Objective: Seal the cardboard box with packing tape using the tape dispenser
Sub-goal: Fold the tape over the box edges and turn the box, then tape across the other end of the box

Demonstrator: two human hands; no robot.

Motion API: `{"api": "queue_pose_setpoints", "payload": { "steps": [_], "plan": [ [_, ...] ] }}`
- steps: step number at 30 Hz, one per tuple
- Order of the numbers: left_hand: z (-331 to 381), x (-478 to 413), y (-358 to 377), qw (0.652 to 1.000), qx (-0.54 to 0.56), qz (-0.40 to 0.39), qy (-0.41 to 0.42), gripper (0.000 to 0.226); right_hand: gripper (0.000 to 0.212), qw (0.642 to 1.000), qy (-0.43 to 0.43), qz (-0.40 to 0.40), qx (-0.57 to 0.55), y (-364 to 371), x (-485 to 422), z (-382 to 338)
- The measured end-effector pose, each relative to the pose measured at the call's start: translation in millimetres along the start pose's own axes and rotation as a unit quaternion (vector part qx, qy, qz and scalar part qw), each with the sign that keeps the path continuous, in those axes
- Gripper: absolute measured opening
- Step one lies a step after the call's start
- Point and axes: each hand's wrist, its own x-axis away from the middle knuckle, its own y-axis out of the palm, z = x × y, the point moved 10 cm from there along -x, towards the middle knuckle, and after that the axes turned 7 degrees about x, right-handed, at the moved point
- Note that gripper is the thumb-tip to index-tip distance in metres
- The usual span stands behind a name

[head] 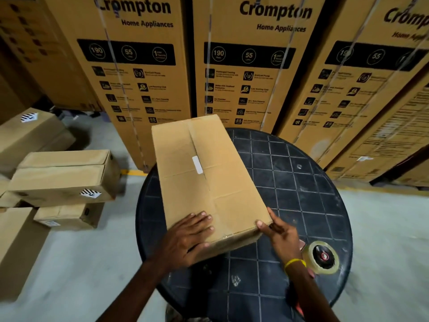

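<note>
Brown cardboard box (209,182), white label (197,165) on seam; left grip (188,238) spread flat atop, right grip (279,233) spread at its near corner, counter (313,182) stretching beyond

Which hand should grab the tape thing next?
Probably the right hand: the tape dispenser lies on the table just beside its wrist, while the left hand rests flat on the cardboard box, farther away.

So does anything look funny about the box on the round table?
Yes. The cardboard box sits crooked, turned at a slant on the round table. Its top seam gapes a little in the middle, showing a dark crack just below a small white sticker.
</note>
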Motion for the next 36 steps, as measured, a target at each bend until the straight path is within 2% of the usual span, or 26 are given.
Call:
{"api": "queue_pose_setpoints", "payload": {
  "steps": [4,8,11,15,17,19,21,24,26,28,30,33,36],
  "plan": [
    [-19.5,3.7,-15.5,0.997,-0.023,-0.077,0.002,0.060,0.056,0.998,-0.004,0.056,0.016,6.5,43.5,16.5],
    [-29.8,-13.5,-12.5,0.990,-0.039,-0.092,-0.102,0.082,0.048,0.997,-0.012,0.078,0.004,14.9,65.6,27.8],
    [-25.9,-20.2,7.0,0.977,-0.078,-0.115,-0.164,0.098,0.033,0.996,0.005,0.085,0.003,1.7,67.3,35.2],
    [-27.3,-19.6,9.7,0.978,-0.083,-0.110,-0.159,0.103,0.024,0.974,0.082,0.202,0.053,-65.1,73.7,72.0],
    [-27.9,-22.3,8.8,0.981,-0.080,-0.097,-0.148,0.102,0.025,0.944,0.165,0.267,0.106,-103.0,81.0,102.2],
    [-27.9,-24.0,9.7,0.983,-0.077,-0.085,-0.140,0.101,0.028,0.913,0.246,0.292,0.141,-127.8,89.6,131.6],
    [-27.1,-24.1,12.3,0.985,-0.074,-0.081,-0.130,0.102,0.034,0.902,0.299,0.276,0.148,-137.1,92.0,157.8],
    [-28.8,-23.0,12.4,0.985,-0.075,-0.086,-0.127,0.105,0.035,0.911,0.335,0.208,0.120,-130.3,79.9,183.0],
    [-28.6,-24.3,12.0,0.985,-0.066,-0.087,-0.135,0.106,0.042,0.912,0.358,0.168,0.108,-125.4,72.2,192.2],
    [-27.7,-25.3,10.1,0.985,-0.067,-0.088,-0.135,0.107,0.042,0.908,0.377,0.164,0.075,-125.7,67.0,197.1],
    [-26.4,-25.8,9.8,0.984,-0.071,-0.093,-0.131,0.108,0.036,0.907,0.401,0.131,-0.021,-114.8,61.5,205.6],
    [-28.0,-23.4,11.4,0.983,-0.078,-0.097,-0.138,0.109,0.020,0.884,0.401,0.031,-0.240,-77.9,51.8,196.6],
    [-29.7,-24.2,16.4,0.980,-0.094,-0.090,-0.153,0.111,0.011,0.848,0.375,0.033,-0.372,-67.1,38.7,176.6]
  ]
}}
